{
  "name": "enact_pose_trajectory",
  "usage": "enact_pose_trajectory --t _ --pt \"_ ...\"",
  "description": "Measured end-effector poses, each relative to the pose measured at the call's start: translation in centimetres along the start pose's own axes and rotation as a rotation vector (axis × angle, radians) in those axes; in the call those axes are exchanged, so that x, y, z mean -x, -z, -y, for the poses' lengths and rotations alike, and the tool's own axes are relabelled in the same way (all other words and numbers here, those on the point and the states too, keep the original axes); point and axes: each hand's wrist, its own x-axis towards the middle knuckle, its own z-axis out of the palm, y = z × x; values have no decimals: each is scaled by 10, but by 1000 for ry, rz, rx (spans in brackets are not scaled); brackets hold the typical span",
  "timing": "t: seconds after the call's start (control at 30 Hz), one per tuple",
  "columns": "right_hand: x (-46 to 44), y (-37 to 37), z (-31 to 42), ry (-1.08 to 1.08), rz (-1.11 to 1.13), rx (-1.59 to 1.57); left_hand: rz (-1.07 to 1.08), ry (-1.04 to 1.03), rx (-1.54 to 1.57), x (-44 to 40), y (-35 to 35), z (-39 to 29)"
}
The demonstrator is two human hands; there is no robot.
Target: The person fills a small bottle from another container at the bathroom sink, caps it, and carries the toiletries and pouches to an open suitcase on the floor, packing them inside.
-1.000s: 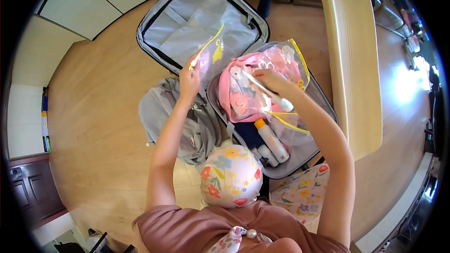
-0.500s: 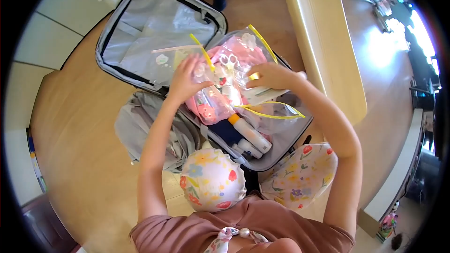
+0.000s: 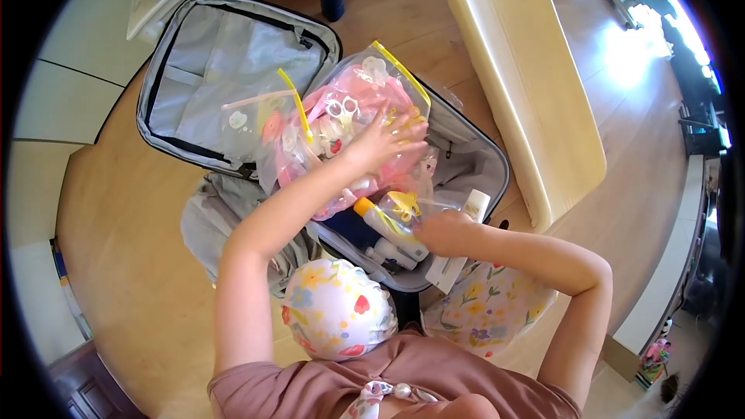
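Note:
My left hand (image 3: 392, 142) lies with fingers spread on a clear zip bag (image 3: 372, 70) edged in yellow. Through its plastic I see pink cloth and white-handled scissors (image 3: 341, 109). My right hand (image 3: 444, 233) is closed around a white tube (image 3: 446, 271), whose capped end shows beyond the wrist. Close to its fingers is a smaller clear bag with a yellow edge (image 3: 403, 206). Beside that, a white bottle with an orange cap (image 3: 380, 225) lies in the open suitcase (image 3: 503, 159). A smaller white bottle (image 3: 392, 254) lies lower down.
The suitcase's grey lid (image 3: 209, 46) is folded open at left. A grey bag (image 3: 206, 209) sits on the wooden floor near it. Along the right runs a long pale yellow bench-like piece (image 3: 528, 77). My knees in flowered cloth (image 3: 337, 306) are against the suitcase's near side.
My left hand has moved right, from the bag's left side onto its middle. My right hand has drawn down toward me with the white tube. The view has shifted slightly.

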Motion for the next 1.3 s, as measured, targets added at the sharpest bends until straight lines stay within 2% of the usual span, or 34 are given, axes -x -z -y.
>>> enact_pose_trajectory --t 0.07,0.1,0.2,0.23,0.33,0.43,0.53,0.57,0.67,0.73,0.77,0.8,0.87,0.9,1.0,1.1,1.2,1.27,1.3 --pt "7 -2 -2 59 -9 -44 195 -25 -119 -18 -23 12" --pt "12 1 0 71 -10 -71 204 38 -19 -17 -21 17" --pt "11 -2 -6 91 51 -145 98 144 -128 -8 -33 20" --pt "10 0 -9 105 69 -170 129 171 -50 -5 -28 17" --pt "13 19 -12 153 114 -281 -121 112 283 -3 -27 6" --pt "8 24 -16 186 134 -352 -87 261 438 -17 -30 -9" --pt "4 24 -19 196 124 -388 51 224 296 -43 -54 -18" --pt "5 25 -20 195 119 -402 -78 185 245 -47 -71 -20" --pt "11 39 -41 106 -13 -459 60 193 717 -48 -55 -15" --pt "-7 28 -82 162 -319 -296 -6 275 835 -39 -49 -10" --pt "-16 28 -94 8 -368 -465 -41 320 891 -32 -48 -7" --pt "-25 27 -103 -148 -419 -633 -81 352 907 -26 -47 -3" --pt "-54 12 -118 -151 -375 -556 -169 408 938 -14 -45 7" --pt "-67 5 -123 -152 -350 -515 -136 459 950 -10 -38 10" --pt "-91 1 -113 -152 -357 -543 -214 541 1033 3 -29 15" --pt "-83 10 -120 -157 -458 -581 -257 582 867 24 -22 15" --pt "-59 26 -137 -216 -569 -713 -330 699 925 42 -16 17" --pt "-35 49 -137 -344 -617 -739 -310 704 890 49 -9 18" --pt "-33 52 -143 -328 -680 -822 -318 712 883 52 -8 16"
